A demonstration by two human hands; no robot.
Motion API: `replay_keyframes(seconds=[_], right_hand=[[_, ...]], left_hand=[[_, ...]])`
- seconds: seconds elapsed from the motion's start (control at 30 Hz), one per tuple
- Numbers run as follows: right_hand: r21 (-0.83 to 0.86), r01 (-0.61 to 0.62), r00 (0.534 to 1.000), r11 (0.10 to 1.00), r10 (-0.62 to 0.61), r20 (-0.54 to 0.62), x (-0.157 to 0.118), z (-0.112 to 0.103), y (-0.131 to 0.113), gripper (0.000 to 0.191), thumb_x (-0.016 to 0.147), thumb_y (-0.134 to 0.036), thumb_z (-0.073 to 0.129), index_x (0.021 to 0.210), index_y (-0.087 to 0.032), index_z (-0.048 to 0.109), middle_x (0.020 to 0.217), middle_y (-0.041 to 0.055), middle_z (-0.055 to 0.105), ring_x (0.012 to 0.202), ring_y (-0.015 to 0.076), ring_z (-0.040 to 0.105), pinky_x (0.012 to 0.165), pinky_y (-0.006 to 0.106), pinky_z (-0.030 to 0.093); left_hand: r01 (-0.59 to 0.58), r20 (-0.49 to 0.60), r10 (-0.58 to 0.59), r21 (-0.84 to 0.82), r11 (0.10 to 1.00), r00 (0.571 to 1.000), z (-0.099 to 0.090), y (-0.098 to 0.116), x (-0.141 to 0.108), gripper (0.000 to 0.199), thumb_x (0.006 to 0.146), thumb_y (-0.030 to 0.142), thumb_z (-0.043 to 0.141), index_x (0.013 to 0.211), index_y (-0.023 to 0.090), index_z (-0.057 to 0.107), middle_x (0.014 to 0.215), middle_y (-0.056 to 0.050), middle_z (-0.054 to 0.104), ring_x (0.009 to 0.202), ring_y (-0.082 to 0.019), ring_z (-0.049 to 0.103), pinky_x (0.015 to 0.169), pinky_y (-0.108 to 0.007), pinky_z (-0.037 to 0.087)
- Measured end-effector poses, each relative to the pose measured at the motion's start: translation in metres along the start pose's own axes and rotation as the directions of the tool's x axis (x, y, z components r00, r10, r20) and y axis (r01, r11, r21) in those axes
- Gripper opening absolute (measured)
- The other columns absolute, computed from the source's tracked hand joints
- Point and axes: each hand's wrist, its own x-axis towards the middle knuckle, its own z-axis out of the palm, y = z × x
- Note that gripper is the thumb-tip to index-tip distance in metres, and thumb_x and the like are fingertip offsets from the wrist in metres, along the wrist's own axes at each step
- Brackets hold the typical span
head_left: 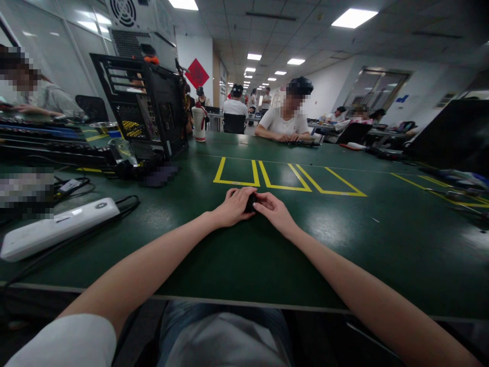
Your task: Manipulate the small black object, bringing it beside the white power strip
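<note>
A small black object [250,204] is between my two hands on the green table [237,265], just in front of the yellow tape outlines [236,182]. My left hand [236,206] wraps round its left side, fingers curled over the top. From the right, the fingers and thumb of my right hand [272,209] close on the same object. Most of the object is covered by my fingers, so its shape is hard to make out.
At the left lie a white power strip [61,227] with black cables and an open black computer case [153,107]. A white cup [199,122] stands behind. Across the table sits a person [284,122]. Tools and cables [458,188] lie at the right.
</note>
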Motion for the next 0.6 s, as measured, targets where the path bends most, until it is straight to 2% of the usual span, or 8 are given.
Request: replay_keyframes(seconds=[0.13, 0.3, 0.47, 0.6], right_hand=[[0.041, 0.012, 0.999, 0.999, -0.010, -0.047, 0.0025, 0.0025, 0.0009, 0.021, 0.068, -0.028, 0.062, 0.086, -0.020, 0.054, 0.088, 0.0006, 0.058, 0.089, 0.0139, 0.057, 0.087, 0.034, 0.044], [-0.003, -0.070, 0.995, 0.998, 0.070, -0.065, 0.0046, 0.0014, 0.0022, 0.033, 0.066, -0.029, 0.064, 0.096, -0.019, 0.053, 0.094, 0.0037, 0.059, 0.091, 0.0155, 0.056, 0.088, 0.036, 0.042], [0.066, -0.085, 0.996, 0.994, 0.085, 0.002, 0.0022, -0.0006, 0.0024, 0.034, 0.064, -0.030, 0.065, 0.094, -0.019, 0.052, 0.098, 0.0036, 0.058, 0.093, 0.0159, 0.056, 0.088, 0.036, 0.042], [0.093, -0.084, 0.996, 0.992, 0.082, 0.017, -0.0006, -0.0001, -0.0021, 0.036, 0.060, -0.028, 0.069, 0.091, -0.021, 0.050, 0.094, 0.0011, 0.057, 0.092, 0.0145, 0.055, 0.089, 0.036, 0.042]], left_hand=[[0.003, 0.000, -0.003, 0.003, 1.000, 1.000, -0.0008, 0.0012, 0.0001, 0.057, 0.076, 0.031, 0.052, 0.123, 0.018, 0.022, 0.125, -0.013, 0.039, 0.115, -0.025, 0.038, 0.096, -0.044, 0.025], [0.003, -0.002, -0.003, 0.000, 1.000, 1.000, -0.0008, 0.0009, -0.0006, 0.059, 0.075, 0.029, 0.051, 0.124, 0.018, 0.021, 0.124, -0.013, 0.039, 0.115, -0.025, 0.038, 0.095, -0.044, 0.025], [0.001, -0.006, -0.001, 0.002, 1.000, 1.000, -0.0006, 0.0014, -0.0016, 0.067, 0.074, 0.027, 0.051, 0.129, 0.018, 0.014, 0.127, -0.014, 0.036, 0.118, -0.025, 0.034, 0.096, -0.045, 0.023], [0.008, 0.003, -0.008, 0.000, 1.000, 1.000, -0.0010, 0.0021, -0.0019, 0.062, 0.074, 0.027, 0.051, 0.127, 0.019, 0.019, 0.126, -0.013, 0.037, 0.117, -0.025, 0.035, 0.097, -0.045, 0.022]])
